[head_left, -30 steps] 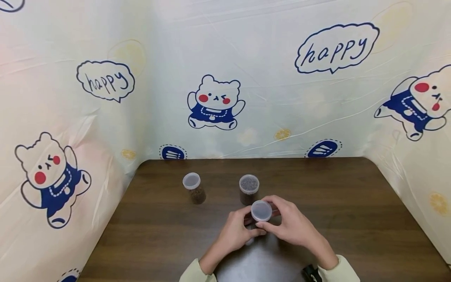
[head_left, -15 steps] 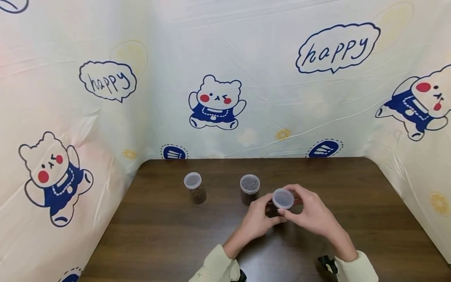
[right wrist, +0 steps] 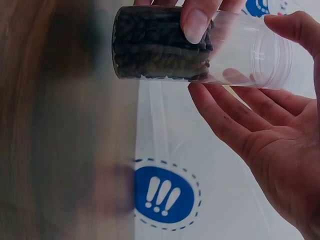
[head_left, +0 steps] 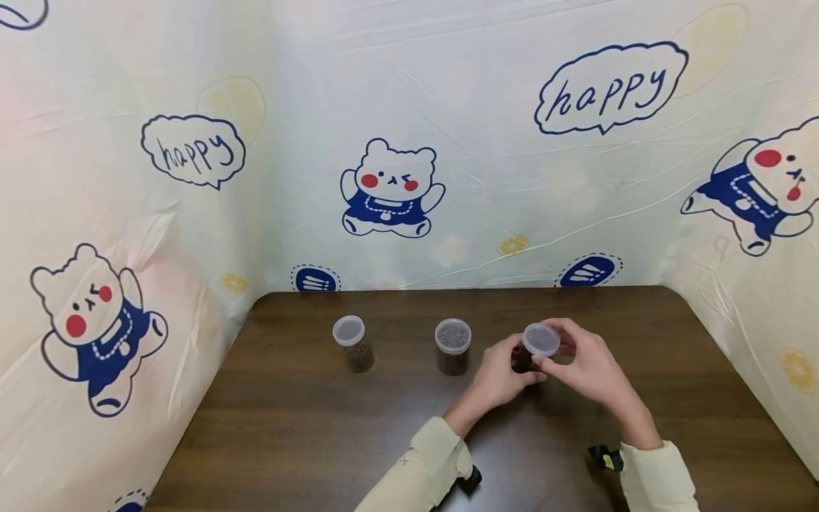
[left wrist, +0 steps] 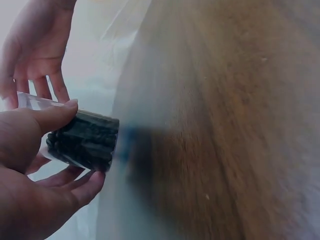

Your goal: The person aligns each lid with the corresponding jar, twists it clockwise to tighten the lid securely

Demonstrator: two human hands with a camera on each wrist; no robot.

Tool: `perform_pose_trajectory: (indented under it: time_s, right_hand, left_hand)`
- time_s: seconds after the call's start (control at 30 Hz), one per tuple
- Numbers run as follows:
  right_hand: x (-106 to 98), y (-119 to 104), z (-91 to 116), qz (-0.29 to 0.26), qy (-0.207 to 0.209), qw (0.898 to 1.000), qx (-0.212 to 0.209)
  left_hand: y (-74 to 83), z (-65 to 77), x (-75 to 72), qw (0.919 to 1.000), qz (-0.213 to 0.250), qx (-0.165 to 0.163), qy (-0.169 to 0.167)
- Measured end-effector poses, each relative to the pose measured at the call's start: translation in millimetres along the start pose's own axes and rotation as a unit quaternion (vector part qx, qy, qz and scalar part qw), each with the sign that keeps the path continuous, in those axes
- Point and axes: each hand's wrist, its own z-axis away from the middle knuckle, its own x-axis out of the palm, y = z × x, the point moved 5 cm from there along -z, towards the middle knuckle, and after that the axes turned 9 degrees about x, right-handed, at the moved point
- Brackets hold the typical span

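A clear, lidded plastic jar (head_left: 542,339), filled about halfway with black bean-like pieces (right wrist: 155,45), is held between both hands to the right of two other jars. My left hand (head_left: 502,373) grips its lower body, thumb on one side and fingers on the other, as the left wrist view shows. Up at the lid end, my right hand (head_left: 591,363) has its thumb on the rim and its fingers along the far side. The jar's base is close over the table in both wrist views.
A wider-topped jar (head_left: 453,361) with dark contents stands at the middle of the brown wooden table (head_left: 288,441). Farther left is a slim jar (head_left: 358,355) with brownish grains. A printed cloth (head_left: 486,178) hangs behind the table's back edge.
Both hands have carried the jar right and farther back, from in front of the middle jar to a spot on its right. The other two jars have stayed put.
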Motion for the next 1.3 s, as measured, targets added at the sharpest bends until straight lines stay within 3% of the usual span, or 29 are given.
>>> perform_pose_trajectory:
  time_s: [0.23, 0.57, 1.13, 1.3]
  right_hand:
    - [-3, 15, -10, -0.012, 0.006, 1.0, 0.018]
    - [-11, 28, -14, -0.008, 0.017, 0.999, 0.034]
    - [-8, 32, -19, -0.024, -0.009, 0.999, 0.042]
    - [-9, 33, -18, -0.024, -0.02, 0.999, 0.044]
  left_hand:
    - [-8.4, -18.1, 11.6, 0.9998, 0.0, -0.019, -0.001]
    - [-8.4, -36.1, 25.5, 0.9994, 0.012, -0.029, 0.013]
    - [-14.0, -39.4, 26.9, 0.9993, 0.014, -0.027, 0.021]
    - [-10.1, -38.3, 24.7, 0.9984, -0.022, -0.046, 0.024]
